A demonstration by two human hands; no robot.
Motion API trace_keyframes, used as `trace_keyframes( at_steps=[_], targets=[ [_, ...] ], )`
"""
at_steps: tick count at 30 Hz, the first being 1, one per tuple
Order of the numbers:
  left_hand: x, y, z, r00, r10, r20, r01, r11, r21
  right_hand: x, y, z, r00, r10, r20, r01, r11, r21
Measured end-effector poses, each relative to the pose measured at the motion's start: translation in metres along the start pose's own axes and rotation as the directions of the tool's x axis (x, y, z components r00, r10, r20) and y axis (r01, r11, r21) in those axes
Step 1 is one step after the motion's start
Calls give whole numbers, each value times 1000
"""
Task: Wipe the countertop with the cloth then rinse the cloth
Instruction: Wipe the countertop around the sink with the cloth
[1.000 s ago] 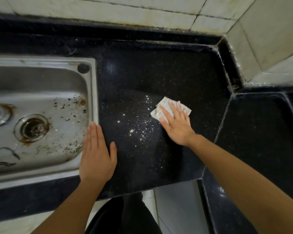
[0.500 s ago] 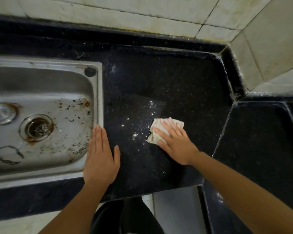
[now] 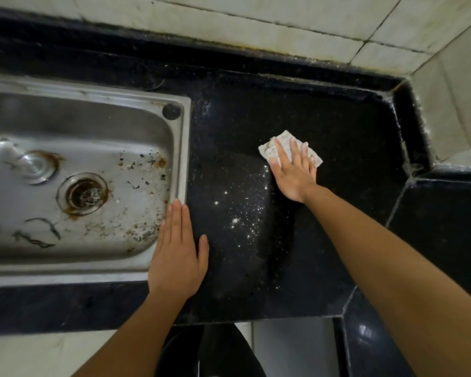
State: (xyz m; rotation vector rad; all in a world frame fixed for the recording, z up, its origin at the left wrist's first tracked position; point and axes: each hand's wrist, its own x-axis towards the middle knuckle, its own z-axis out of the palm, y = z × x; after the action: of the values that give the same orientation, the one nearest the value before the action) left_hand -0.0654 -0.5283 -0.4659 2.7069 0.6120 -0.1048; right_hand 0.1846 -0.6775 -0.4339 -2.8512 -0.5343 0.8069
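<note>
The cloth [image 3: 283,142] is found lying flat on the black countertop [image 3: 343,126], to the right of the sink [image 3: 186,148] and well apart from its rim. It is pinned under the right hand [image 3: 292,175], whose fingers are straight and spread over it; nothing is gripped. The left hand [image 3: 176,257] is laid open, palm down, on the front left of the counter, with its fingertips at the sink rim. A scatter of bright specks [image 3: 245,219] is noted between the two hands; whether these are droplets or grit cannot be told. Wiping is judged to be in hand, with rinsing not yet begun. As the cloth is only pressed and not held, it could be bunched up or left behind by a fast stroke. The specks could be missed or merely smeared if pressure is uneven, and residue could be pushed off the front edge instead of into the sink.
</note>
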Motion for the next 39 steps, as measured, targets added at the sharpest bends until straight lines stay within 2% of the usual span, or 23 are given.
trace_keyframes(
  at_steps=[7,12,16,20,25,32,34,39],
  targets=[
    [0,1,-2,1000,3,0,-3,1000,-5,-82,-4,46,966,-231,113,246,958,-150],
    [0,1,-4,1000,-1,-2,1,1000,-15,-150,-1,74,888,-387,250,447,854,-265],
    [0,2,-5,1000,-1,-1,1,1000,-9,-149,8,70,850,-438,293,515,810,-280],
    [0,0,-4,1000,-1,1,1,1000,-13,-98,7,47,893,-399,210,447,844,-297],
    [1,1,-4,1000,-10,20,11,999,-43,-20,-5,12,950,-295,100,310,927,-210],
    [0,1,-4,1000,-13,22,13,1000,-25,39,-43,-9,993,-112,45,114,992,-62],
    [0,1,-4,1000,-13,20,13,1000,-20,31,-48,-4,992,-117,54,120,991,-60],
    [1,2,-5,1000,-12,16,13,999,-50,-23,-44,23,945,-297,136,314,940,-132]
  ],
)
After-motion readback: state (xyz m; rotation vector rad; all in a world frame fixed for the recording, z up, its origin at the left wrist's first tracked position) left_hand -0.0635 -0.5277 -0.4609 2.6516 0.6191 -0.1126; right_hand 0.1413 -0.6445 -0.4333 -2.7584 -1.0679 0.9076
